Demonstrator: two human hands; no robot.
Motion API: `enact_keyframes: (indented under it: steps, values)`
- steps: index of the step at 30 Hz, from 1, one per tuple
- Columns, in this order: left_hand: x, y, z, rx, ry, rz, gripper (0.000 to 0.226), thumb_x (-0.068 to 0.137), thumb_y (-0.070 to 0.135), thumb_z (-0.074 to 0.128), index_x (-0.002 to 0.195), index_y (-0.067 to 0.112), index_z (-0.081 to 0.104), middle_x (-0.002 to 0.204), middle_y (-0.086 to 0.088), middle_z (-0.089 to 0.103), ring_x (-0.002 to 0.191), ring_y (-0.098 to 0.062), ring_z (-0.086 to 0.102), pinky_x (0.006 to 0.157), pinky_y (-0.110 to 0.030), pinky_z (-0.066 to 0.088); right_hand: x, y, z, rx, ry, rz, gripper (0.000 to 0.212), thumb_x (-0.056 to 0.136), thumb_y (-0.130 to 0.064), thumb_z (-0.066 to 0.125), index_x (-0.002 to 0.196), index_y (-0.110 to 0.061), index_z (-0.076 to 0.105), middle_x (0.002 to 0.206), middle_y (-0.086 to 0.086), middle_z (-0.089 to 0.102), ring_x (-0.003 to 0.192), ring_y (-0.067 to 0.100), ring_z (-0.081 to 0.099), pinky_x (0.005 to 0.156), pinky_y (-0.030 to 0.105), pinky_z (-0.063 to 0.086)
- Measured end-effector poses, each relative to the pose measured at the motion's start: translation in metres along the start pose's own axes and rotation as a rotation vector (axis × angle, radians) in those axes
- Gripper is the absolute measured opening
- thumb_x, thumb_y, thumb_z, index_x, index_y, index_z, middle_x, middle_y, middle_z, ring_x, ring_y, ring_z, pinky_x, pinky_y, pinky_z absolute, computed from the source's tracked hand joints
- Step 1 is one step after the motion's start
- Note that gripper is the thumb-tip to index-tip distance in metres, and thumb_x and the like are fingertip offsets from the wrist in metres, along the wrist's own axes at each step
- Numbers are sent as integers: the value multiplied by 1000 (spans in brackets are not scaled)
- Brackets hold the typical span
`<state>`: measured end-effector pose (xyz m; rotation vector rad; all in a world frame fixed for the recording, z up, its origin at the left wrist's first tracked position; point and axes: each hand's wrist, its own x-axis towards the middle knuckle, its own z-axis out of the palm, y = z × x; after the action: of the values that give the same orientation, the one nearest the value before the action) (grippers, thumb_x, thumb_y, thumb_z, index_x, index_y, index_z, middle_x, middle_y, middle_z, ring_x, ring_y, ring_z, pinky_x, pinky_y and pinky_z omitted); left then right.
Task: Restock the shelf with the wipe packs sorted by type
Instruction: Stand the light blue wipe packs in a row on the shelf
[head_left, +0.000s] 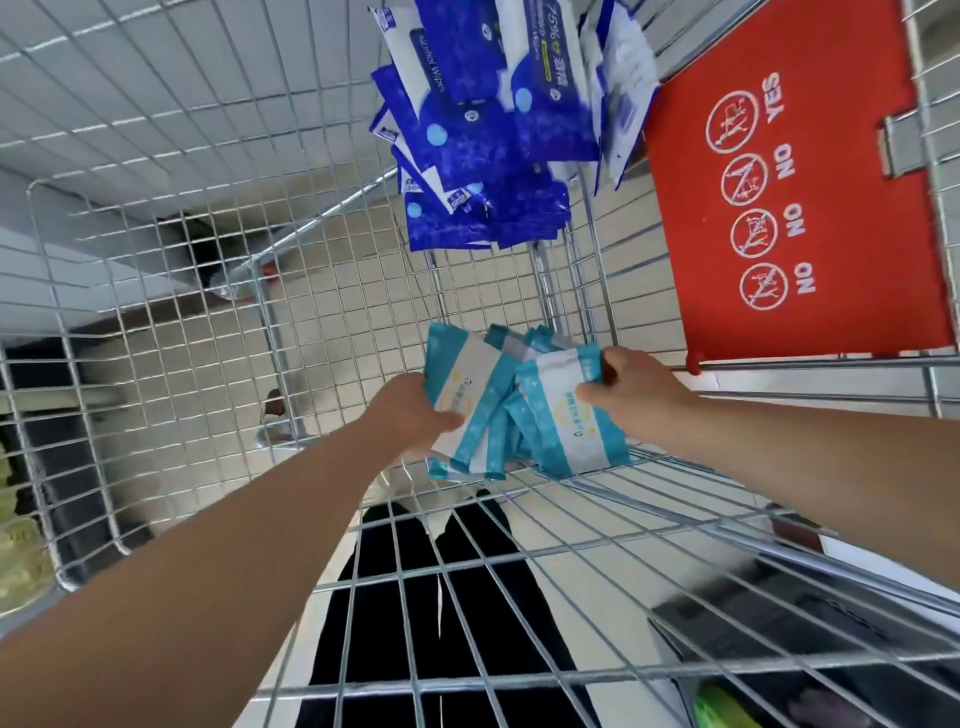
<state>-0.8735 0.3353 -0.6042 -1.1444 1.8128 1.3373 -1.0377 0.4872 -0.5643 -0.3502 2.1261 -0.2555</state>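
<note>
I look down into a wire shopping cart (156, 322). A bunch of light teal and white wipe packs (498, 410) sits between my hands near the cart's near end. My left hand (410, 410) grips the left side of the bunch, thumb over one pack. On the right, my right hand (631, 389) pinches the top corner of the rightmost teal pack (566, 426). A pile of dark blue alcohol wipe packs (483, 130) lies at the far end of the cart.
The red child-seat flap (810, 208) with YES/NO pictograms stands at the right. Wire walls close the cart on all sides. Tiled floor and my dark trousers (441, 623) show through the mesh. Shelf goods appear at the far left edge.
</note>
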Motion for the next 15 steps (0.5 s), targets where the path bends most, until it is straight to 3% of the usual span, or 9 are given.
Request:
enact_keyframes:
  steps: [4, 8, 10, 15]
  values:
    - [-2, -6, -13, -92, -8, -13, 42, 86, 15, 69, 125, 10, 54, 116, -6, 62, 92, -22, 56, 71, -26, 46, 3, -2, 4, -23, 23, 24, 25, 90, -16, 57, 114, -11, 56, 101, 6, 60, 88, 21, 56, 60, 26, 39]
    - [-8, -18, -32, -313, -3, -56, 37, 88, 13, 66, 122, 15, 51, 113, 1, 62, 105, -26, 58, 94, -46, 49, 0, -3, 14, -34, 3, 38, 31, 84, -13, 64, 113, -10, 56, 101, 5, 62, 94, 23, 60, 70, 26, 41]
    - [-12, -22, -39, -356, -16, -64, 41, 87, 15, 67, 123, 15, 48, 115, -2, 63, 105, -28, 60, 94, -52, 49, 0, -5, 19, -54, -5, 48, 36, 79, -14, 69, 112, -10, 55, 98, 4, 61, 91, 21, 59, 70, 26, 41]
    - [-19, -23, -52, -502, -82, -52, 50, 87, 4, 65, 129, 20, 42, 117, -3, 63, 106, -26, 61, 80, -41, 53, -3, -17, 19, -63, -36, -18, 40, 80, -15, 68, 116, -11, 50, 103, 6, 63, 91, 23, 62, 70, 32, 51]
